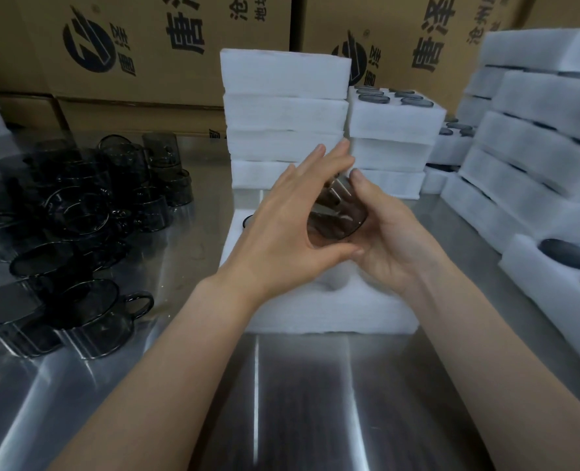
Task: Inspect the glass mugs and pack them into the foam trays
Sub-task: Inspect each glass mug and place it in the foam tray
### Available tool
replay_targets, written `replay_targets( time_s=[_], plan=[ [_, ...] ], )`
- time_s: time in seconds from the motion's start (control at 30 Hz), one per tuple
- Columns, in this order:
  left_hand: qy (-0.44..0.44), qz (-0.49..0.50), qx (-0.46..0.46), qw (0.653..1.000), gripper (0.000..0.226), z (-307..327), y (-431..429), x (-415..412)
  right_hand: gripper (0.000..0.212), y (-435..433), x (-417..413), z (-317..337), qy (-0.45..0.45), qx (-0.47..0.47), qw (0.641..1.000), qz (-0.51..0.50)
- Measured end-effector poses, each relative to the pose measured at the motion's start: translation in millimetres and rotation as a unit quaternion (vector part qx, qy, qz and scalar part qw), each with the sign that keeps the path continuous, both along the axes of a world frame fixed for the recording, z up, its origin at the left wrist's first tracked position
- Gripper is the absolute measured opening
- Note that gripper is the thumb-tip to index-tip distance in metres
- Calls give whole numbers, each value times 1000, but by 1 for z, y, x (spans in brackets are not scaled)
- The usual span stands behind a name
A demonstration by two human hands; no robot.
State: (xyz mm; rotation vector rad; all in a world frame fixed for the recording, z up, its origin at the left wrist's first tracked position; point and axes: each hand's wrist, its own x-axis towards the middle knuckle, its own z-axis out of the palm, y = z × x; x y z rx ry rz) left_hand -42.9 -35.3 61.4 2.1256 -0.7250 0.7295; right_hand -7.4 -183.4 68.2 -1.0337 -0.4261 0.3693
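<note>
A smoky grey glass mug (337,219) is tilted on its side between both hands, its open mouth facing me. My right hand (383,239) cups it from below and the right. My left hand (292,226) grips its left rim with the thumb underneath and the fingers stretched over the top. Both hands hover above a white foam tray (315,307) lying flat on the steel table; one dark mug rim (248,219) shows in its far-left pocket, and the arms hide most of the tray. Several loose grey mugs (74,212) crowd the table at left.
Two stacks of foam trays (285,107) stand right behind the hands, the right one topped with packed mugs (394,96). More filled tray stacks (540,137) line the right side. Cardboard boxes (146,45) form the back wall. Bare steel table (282,402) lies near me.
</note>
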Motion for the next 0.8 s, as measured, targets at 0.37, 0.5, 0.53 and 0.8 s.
replay_targets(
  time_s=[0.37,0.5,0.53,0.8],
  plan=[
    [2,50,-59,997,68,-1,1,-1,44,2,-4,-1,-54,-33,993,-102],
    [10,25,-49,998,69,2,1,-3,25,-1,-2,1,-48,-13,991,-127],
    [10,20,-44,999,70,1,0,-3,22,-2,-2,2,-44,-12,990,-136],
    [0,32,-102,994,67,-1,3,4,15,-7,2,6,-33,0,984,-173]
  ],
)
